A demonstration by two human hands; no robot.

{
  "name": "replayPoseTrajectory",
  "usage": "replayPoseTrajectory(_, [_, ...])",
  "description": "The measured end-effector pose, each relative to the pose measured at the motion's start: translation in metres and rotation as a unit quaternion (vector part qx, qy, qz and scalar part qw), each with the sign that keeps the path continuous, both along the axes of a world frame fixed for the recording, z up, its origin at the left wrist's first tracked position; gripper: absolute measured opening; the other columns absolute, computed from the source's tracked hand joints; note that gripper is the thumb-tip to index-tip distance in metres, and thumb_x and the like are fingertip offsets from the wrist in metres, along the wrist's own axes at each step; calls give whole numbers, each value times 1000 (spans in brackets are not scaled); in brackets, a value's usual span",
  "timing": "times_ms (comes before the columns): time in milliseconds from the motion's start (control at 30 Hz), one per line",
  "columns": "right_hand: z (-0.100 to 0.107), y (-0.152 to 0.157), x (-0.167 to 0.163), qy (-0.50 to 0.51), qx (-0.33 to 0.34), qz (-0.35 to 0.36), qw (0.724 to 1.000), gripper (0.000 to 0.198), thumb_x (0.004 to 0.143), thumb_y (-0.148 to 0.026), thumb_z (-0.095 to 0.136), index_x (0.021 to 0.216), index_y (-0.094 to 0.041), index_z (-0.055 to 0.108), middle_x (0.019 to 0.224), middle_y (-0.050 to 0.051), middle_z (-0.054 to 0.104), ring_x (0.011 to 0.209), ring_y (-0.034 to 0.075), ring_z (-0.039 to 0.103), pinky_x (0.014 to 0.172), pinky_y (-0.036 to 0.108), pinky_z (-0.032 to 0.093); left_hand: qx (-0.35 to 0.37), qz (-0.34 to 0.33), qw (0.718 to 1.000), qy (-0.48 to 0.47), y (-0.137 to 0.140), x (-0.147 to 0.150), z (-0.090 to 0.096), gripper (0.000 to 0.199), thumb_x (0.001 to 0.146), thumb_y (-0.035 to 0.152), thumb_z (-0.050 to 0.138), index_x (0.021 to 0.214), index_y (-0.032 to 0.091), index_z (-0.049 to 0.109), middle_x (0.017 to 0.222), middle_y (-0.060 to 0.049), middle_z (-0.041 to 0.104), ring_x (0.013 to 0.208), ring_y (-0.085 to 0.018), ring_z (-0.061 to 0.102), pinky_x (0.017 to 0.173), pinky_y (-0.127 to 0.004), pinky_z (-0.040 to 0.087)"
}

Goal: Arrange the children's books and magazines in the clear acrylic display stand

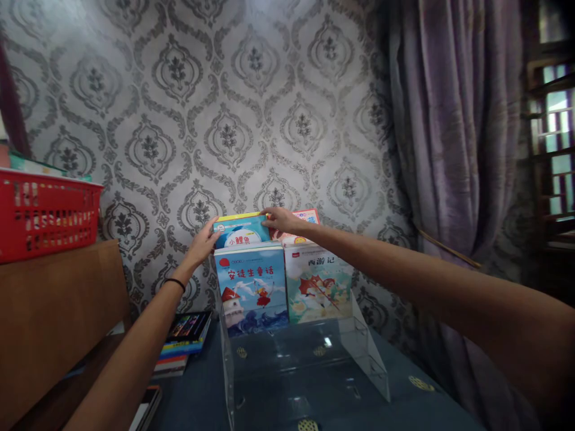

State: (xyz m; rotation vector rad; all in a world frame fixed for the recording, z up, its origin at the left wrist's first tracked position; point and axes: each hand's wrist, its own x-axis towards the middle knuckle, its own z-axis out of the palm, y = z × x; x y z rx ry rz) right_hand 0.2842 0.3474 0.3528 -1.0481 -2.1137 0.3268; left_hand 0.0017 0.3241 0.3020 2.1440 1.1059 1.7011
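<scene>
A blue picture book stands upright in the back row of a clear stepped rack, with a yellow edge showing along its top. My left hand grips the book's left edge near the upper corner. At its top right corner, the fingers of my right hand are closed on it. A book with a red and pink cover is partly hidden behind my right wrist. In front stand a blue fairy-tale book and a pale green book, covers facing me.
The rack's lower front tiers are transparent, on a dark blue tabletop. To the left lies a stack of books beside a wooden cabinet bearing a red basket. A patterned wall rises behind; a purple curtain hangs right.
</scene>
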Motion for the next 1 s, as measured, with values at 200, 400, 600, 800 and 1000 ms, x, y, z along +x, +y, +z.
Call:
replayPoseTrajectory(200, [0, 6, 3, 30, 17, 24, 999, 32, 92, -20, 67, 123, -12, 63, 66, 2, 69, 53, 13, 67, 43, 17, 53, -8, 23, 1000, 14, -6, 3, 2, 60, 85, 34, 57, 142, 17, 51, 68, 2, 60, 50, -11, 50, 49, -21, 42])
replayPoseTrajectory(400, [1, 2, 4, 22, 45, 24, 998, 27, 91, -17, 67, 118, -12, 66, 66, 1, 68, 54, 11, 65, 41, 15, 52, -14, 20, 999, 25, -16, 6, 4, 59, 85, 35, 56, 142, 18, 51, 66, 2, 59, 49, -12, 50, 46, -21, 40])
replayPoseTrajectory(600, [0, 4, 4, 31, 68, 34, 997, 20, 91, -14, 64, 109, -11, 69, 61, 0, 67, 51, 10, 61, 43, 17, 51, -72, 17, 997, 25, -18, 5, 12, 53, 82, 33, 57, 133, 18, 53, 64, 5, 55, 51, -13, 56, 46, -20, 44])
replayPoseTrajectory(800, [-1, 9, 4, 34, 72, 38, 996, 17, 91, -16, 63, 106, -12, 69, 59, -2, 65, 50, 10, 60, 45, 18, 49, -71, 8, 997, 15, -14, 4, 16, 43, 80, 32, 59, 121, 20, 55, 59, 7, 55, 45, -11, 53, 44, -18, 42])
replayPoseTrajectory(1000, [0, 4, 5, -13, 110, -2, 994, 19, 91, -20, 60, 104, -11, 71, 68, 1, 67, 58, 11, 60, 55, 20, 47, -66, 10, 998, -1, -12, 6, 18, 37, 79, 32, 60, 114, 20, 56, 56, 8, 53, 42, -11, 52, 43, -19, 43])
